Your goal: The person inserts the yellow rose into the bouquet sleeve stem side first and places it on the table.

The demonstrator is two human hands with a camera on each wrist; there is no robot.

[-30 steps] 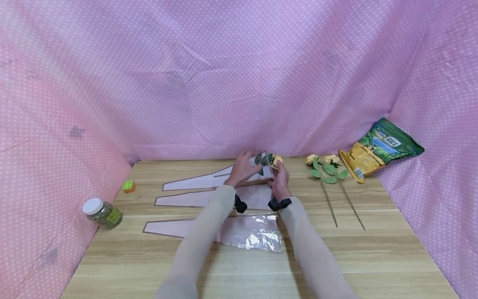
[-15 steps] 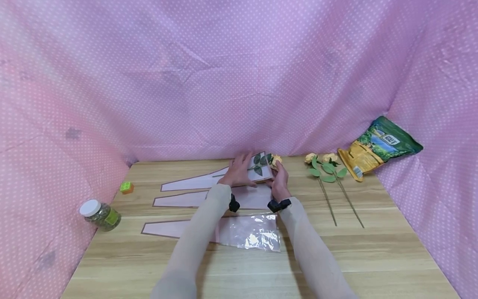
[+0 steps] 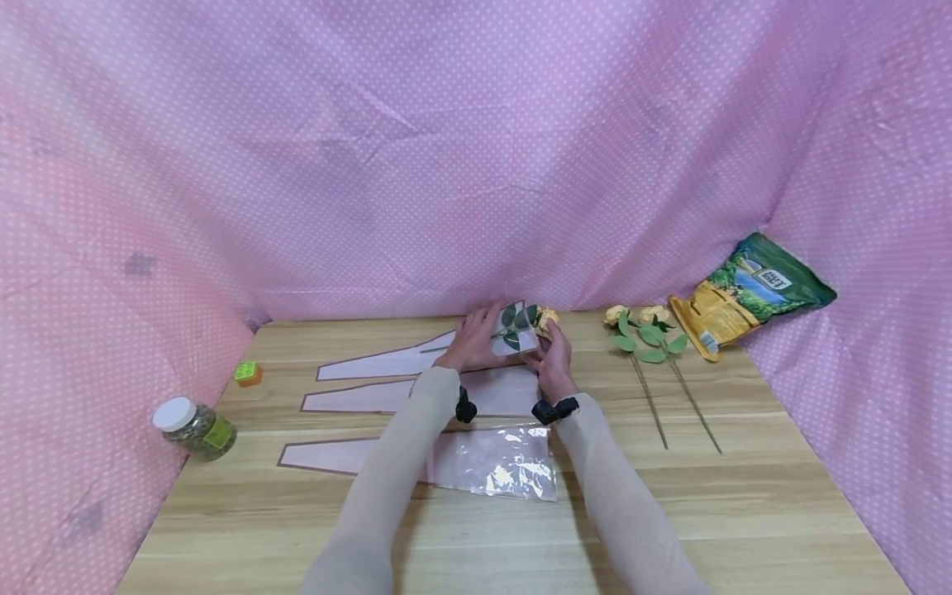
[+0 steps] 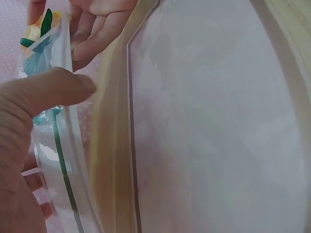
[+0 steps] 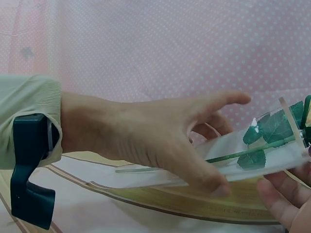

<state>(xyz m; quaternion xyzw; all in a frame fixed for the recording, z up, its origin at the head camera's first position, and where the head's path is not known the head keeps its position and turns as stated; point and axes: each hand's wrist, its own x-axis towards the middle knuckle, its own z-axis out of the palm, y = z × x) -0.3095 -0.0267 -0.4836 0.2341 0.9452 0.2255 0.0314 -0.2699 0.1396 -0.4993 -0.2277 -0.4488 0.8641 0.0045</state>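
A yellow artificial rose (image 3: 548, 319) with green leaves lies inside a clear-fronted flower sleeve (image 3: 384, 362), its bloom poking out of the wide right end. My left hand (image 3: 474, 340) grips the sleeve across its middle, thumb on the near side and fingers beyond, as the right wrist view shows. At the wide end my right hand (image 3: 556, 364) holds the rose by its bloom. The left wrist view has the bloom (image 4: 35, 31) among the right hand's fingers (image 4: 104, 29). Part of the stem is hidden under my left hand.
Two more flower sleeves, a middle one (image 3: 342, 399) and a near one (image 3: 483, 467), lie flat on the table. Two yellow roses (image 3: 654, 355) lie to the right, beside a green and yellow bag (image 3: 751, 293). At left are a white-lidded jar (image 3: 197, 428) and a small block (image 3: 249, 373).
My left hand has shifted left along the sleeve, uncovering more of the leaves and stem. The right hand stays at the bloom.
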